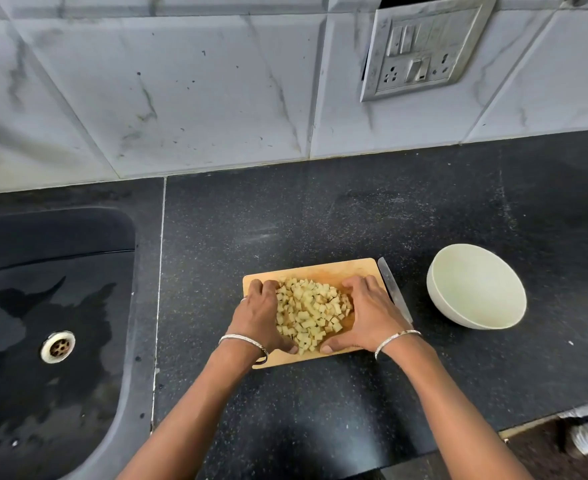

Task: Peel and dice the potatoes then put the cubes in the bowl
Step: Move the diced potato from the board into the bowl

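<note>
A heap of pale yellow potato cubes (309, 311) lies on a small wooden cutting board (320, 270) on the black counter. My left hand (259, 315) cups the heap's left side and my right hand (363, 315) cups its right side, fingers curved round the cubes, thumbs nearly meeting at the front. A white bowl (476, 289), nothing in it, stands to the right of the board. A knife (394, 289) lies along the board's right edge, partly hidden behind my right hand.
A black sink (43, 306) with a metal drain (57, 346) fills the left side, wet in patches. A tiled wall with a switch and socket plate (424, 50) rises behind the counter. The counter's front edge runs at lower right.
</note>
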A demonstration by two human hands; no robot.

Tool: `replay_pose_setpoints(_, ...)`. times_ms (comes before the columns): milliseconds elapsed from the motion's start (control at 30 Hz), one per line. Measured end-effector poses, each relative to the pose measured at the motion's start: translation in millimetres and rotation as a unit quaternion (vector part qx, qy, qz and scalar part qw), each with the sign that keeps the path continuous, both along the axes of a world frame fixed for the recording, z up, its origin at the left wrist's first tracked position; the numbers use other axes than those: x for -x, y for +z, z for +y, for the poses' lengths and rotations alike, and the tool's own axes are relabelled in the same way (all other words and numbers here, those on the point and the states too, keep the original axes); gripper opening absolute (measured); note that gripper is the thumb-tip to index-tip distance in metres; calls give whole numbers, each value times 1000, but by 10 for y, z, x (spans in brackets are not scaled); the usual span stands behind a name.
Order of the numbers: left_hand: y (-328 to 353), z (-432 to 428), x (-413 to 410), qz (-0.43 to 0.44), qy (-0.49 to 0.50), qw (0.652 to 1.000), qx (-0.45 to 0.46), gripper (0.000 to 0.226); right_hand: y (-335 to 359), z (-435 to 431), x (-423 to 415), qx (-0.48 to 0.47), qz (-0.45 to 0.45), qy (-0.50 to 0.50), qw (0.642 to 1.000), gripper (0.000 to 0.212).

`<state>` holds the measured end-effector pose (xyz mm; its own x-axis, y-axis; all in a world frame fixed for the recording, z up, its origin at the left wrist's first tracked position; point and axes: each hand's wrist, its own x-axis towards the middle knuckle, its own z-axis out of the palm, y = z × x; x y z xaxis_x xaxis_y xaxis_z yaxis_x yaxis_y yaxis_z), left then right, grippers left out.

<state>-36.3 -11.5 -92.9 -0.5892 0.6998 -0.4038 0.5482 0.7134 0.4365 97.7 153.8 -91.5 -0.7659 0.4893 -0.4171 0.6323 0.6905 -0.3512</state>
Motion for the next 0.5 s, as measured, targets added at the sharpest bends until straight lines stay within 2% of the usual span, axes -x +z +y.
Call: replay_pose_setpoints(500, 35, 274, 10, -26, -49, 998, 3, 105, 57, -148, 307, 6, -16, 61, 998, 113)
